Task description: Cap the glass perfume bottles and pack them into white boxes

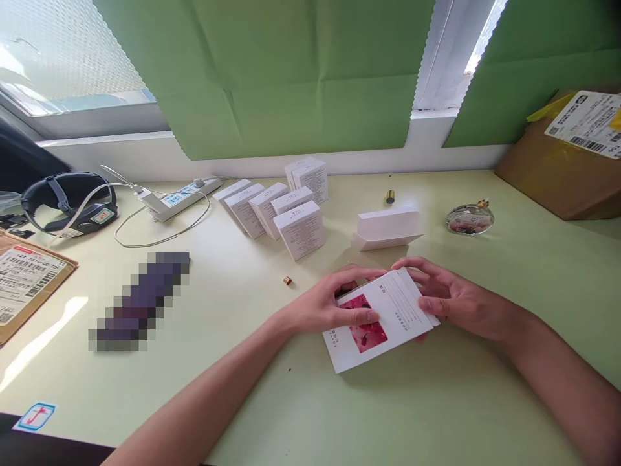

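Note:
Both my hands hold a white perfume box (388, 310) tilted above the table, its front printed with a pink-red picture and lines of text. My left hand (339, 304) grips the box's left side, thumb across the picture. At the upper right end, the fingers of my right hand (446, 298) close around the edge, by what looks like a flap. Beyond the hands lies a folded white card piece (388, 226). A glass perfume bottle (469, 219) with a gold neck rests to the right. A gold cap (390, 196) sits farther back, and a small copper-coloured ring (287, 280) lies left of my hands.
Several white boxes (301, 230) stand grouped at the back middle. On the left are a power strip (189, 197) with a white cable, a headset (68, 204), a blurred dark object (143, 301) and a labelled parcel (29, 278). A cardboard carton (557, 175) occupies the back right.

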